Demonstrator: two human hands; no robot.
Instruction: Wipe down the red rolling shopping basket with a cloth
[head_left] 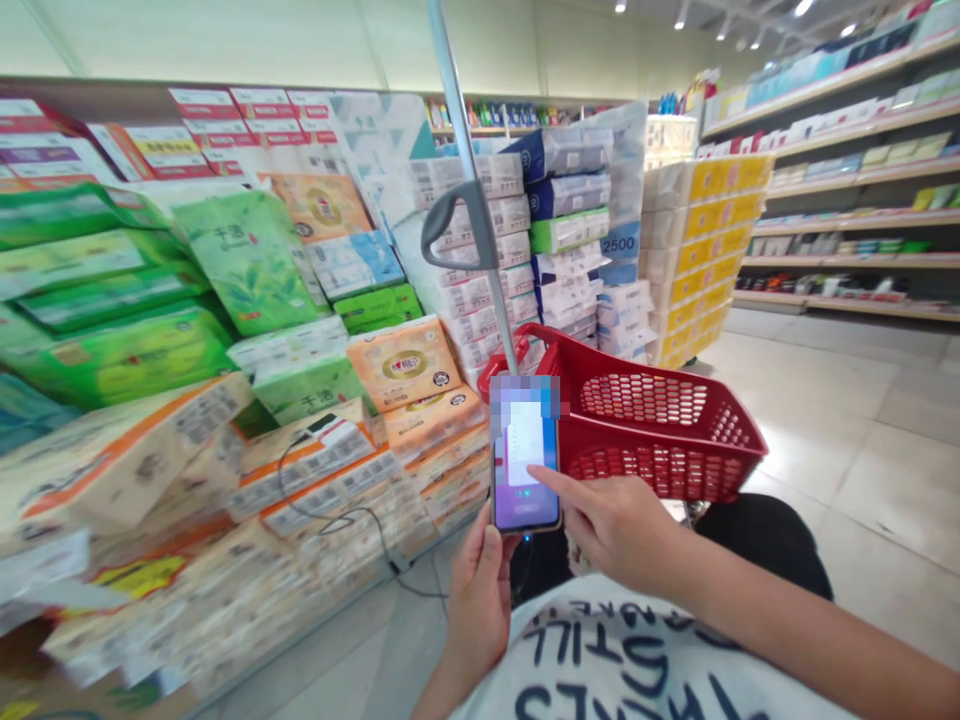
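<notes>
My left hand [480, 590] is wrapped round the lower end of a smartphone [525, 465] and holds it upright in front of me. The screen is lit. My right hand [607, 525] hovers beside the phone with its index finger stretched out onto the screen, the other fingers curled. A black cable runs from the phone's bottom leftwards across the stacked packs. Just behind the phone stands a red plastic shopping basket [660, 420] with a grey pull handle [461, 215] rising from it.
Stacks of tissue and paper packs [225, 400] fill the left side, down to floor level. More piled packs [577, 220] stand behind the basket. Shelving [847, 200] lines the right side of a pale tiled aisle [862, 440].
</notes>
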